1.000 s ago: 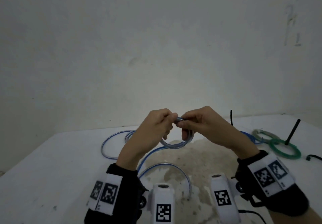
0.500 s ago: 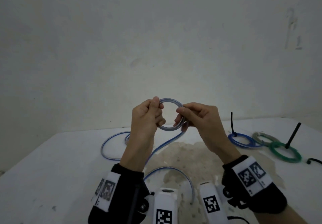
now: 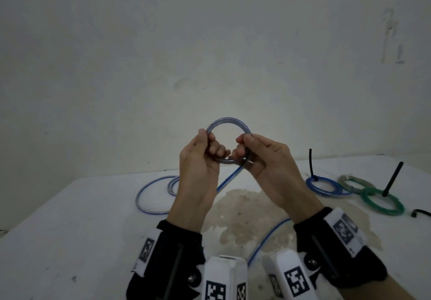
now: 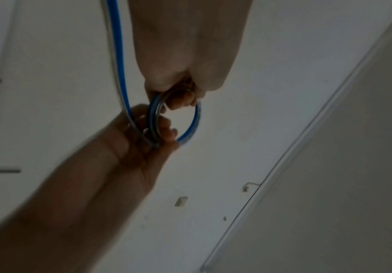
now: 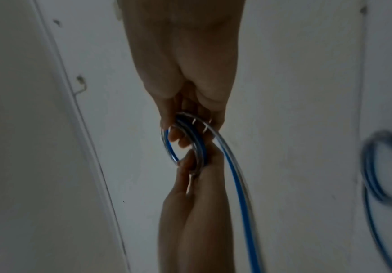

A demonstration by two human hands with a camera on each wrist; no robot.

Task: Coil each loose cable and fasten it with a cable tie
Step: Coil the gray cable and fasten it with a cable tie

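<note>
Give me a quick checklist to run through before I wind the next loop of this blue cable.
1. Left hand grips coil: ok.
2. Right hand grips coil: ok.
3. Existing loops lie together: ok.
4. Loose cable tail on the table free of knots: cannot tell, part hidden behind the arms.
5. Spare cable tie within reach: cannot tell; a black piece lies at the right edge.
6. Finished coils clear of the tail: ok.

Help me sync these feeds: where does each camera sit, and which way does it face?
Head: worn on the head, looking forward and down at left hand and right hand holding the clear blue-striped cable coil above the white table.
Left wrist: looks along the left hand.
Right wrist: looks along the right hand.
All share the coil.
</note>
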